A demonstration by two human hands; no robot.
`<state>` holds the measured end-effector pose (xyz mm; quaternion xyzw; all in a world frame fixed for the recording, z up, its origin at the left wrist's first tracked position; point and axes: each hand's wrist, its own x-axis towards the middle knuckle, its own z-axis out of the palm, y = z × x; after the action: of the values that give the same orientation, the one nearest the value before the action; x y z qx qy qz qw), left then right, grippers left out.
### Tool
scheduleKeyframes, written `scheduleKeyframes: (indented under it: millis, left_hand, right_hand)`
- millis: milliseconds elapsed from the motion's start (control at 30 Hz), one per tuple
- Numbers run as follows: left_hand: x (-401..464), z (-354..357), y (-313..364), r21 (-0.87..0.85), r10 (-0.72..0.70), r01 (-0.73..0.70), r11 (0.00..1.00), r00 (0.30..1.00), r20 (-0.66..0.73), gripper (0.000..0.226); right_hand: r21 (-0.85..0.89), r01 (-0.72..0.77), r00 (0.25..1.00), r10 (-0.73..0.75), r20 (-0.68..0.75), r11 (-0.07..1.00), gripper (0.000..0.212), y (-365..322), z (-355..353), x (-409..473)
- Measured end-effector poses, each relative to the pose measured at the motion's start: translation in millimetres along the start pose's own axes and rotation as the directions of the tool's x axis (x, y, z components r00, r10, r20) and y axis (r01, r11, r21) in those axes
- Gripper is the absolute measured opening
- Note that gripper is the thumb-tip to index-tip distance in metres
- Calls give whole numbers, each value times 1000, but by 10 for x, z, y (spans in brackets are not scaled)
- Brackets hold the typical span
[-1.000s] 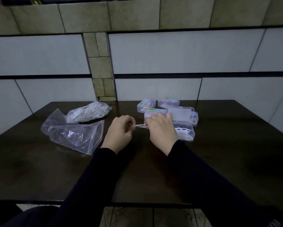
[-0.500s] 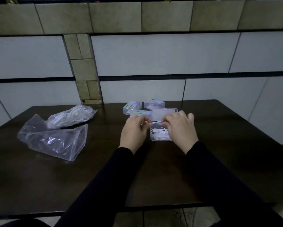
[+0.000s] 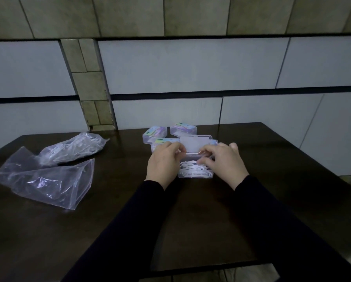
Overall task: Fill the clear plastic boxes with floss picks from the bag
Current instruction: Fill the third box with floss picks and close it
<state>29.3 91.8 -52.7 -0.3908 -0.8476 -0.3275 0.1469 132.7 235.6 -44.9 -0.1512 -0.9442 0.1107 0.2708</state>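
An open clear plastic box [image 3: 195, 175] sits mid-table with a heap of white floss picks [image 3: 193, 169] inside and its lid [image 3: 194, 144] standing up at the back. My left hand [image 3: 163, 163] and my right hand [image 3: 224, 161] hover over the box's back edge, fingers curled. Between them they pinch a white floss pick [image 3: 193, 153] by its ends, just above the heap. The clear bag [image 3: 75, 147] holding more floss picks lies at the far left of the table.
Three shut boxes with coloured labels [image 3: 154, 133] [image 3: 183, 129] [image 3: 162, 142] stand behind the open one. A crumpled, seemingly empty clear bag [image 3: 46, 182] lies in front of the filled bag. The dark table [image 3: 191, 220] ends at a tiled wall.
Both hands have carried the floss pick from the left of the open box to a spot over it. The view has shifted, so the bags appear further left.
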Motion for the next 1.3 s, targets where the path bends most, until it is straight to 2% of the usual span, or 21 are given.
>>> scheduleKeyframes:
  millis: [100, 233, 400, 500, 633, 733, 967, 1167, 1300]
  left_hand:
    - [39, 17, 4, 23, 23, -23, 999, 1000, 14, 7]
    - [80, 6, 45, 82, 81, -83, 993, 996, 33, 13]
    - [105, 26, 66, 79, 36, -50, 996, 985, 168, 16]
    - [97, 15, 82, 47, 25, -34, 998, 983, 183, 18]
    - [78, -6, 182, 20, 74, -81, 997, 968, 241, 21]
    - [73, 11, 240, 12, 45, -51, 999, 954, 298, 20]
    - [88, 51, 348, 44, -12, 0, 999, 958, 288, 19]
    - [39, -7, 256, -113, -1, 29, 993, 972, 236, 18]
    - [-2, -33, 199, -196, -36, 69, 978, 985, 166, 18]
  right_hand:
    - [31, -25, 1000, 25, 4, 999, 17, 49, -42, 3]
    - [162, -70, 997, 76, -26, 984, 12, 101, -99, -68]
    - [141, -151, 985, 136, 109, 979, 39, 139, -145, -131]
    - [112, -195, 969, 173, 179, 974, 49, 133, -166, -150]
    - [104, -213, 957, 186, 224, 971, 65, 142, -140, -170]
    - [105, -217, 955, 188, 231, 971, 70, 142, -134, -174]
    - [79, -201, 954, 177, 242, 976, 68, 130, -133, -179]
    - [-11, -169, 957, 167, 239, 986, 67, 89, -155, -217]
    - [9, -163, 974, 159, 161, 987, 59, 32, -184, -262]
